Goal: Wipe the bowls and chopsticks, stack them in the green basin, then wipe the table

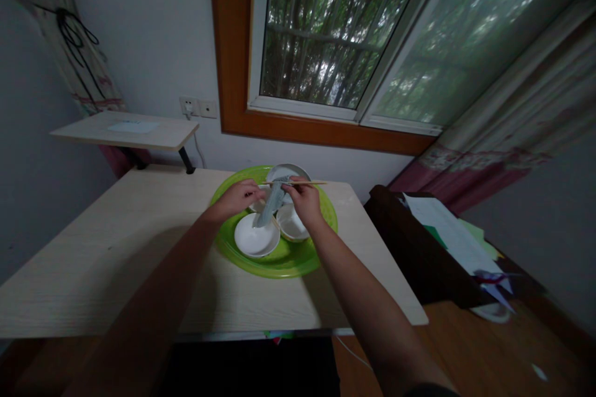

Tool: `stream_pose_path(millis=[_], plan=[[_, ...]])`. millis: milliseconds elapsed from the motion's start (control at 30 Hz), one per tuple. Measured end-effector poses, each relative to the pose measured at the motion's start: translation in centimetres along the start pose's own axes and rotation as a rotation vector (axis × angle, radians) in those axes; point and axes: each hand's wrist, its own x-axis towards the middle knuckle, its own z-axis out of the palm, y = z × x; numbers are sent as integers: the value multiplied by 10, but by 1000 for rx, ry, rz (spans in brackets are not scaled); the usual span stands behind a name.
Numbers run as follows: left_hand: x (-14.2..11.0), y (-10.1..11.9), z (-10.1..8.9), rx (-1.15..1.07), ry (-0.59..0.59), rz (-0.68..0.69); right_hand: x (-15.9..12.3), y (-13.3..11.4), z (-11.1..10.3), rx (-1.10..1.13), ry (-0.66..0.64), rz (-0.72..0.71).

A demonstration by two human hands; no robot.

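Observation:
A grey-blue cloth [272,203] hangs in folds around a pair of thin wooden chopsticks [313,182], held roughly level. My right hand [305,198] is closed on the cloth and the chopsticks. Near the chopsticks' left end, my left hand [241,197] has its fingers curled together; what they hold, if anything, is too small to make out. Beneath the cloth's lower end is a white shallow bowl [255,240]. A second white bowl [293,226] stands under my right hand, and another bowl [257,206] is partly hidden by my left. Behind them leans a pale plate [288,170].
The dishes sit in a round green tray [279,268] on a pale wooden table [153,248]. A small raised shelf [139,130] stands at the back left. A dark cabinet [395,242] with papers [447,229] on it is to the right. A window [326,43] is behind.

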Motion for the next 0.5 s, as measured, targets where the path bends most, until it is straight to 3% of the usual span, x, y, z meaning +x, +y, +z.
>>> stream_pose_path(millis=[100, 167, 367, 500], plan=[[0, 2, -2, 45, 148, -65, -1, -2, 2, 35, -84, 16], [0, 2, -1, 39, 181, -96, -2, -4, 2, 74, -136, 21], [3, -13, 4, 18, -47, -77, -2, -5, 3, 151, -170, 100], [2, -15, 3, 68, -131, -91, -1, -3, 5, 207, -139, 147]])
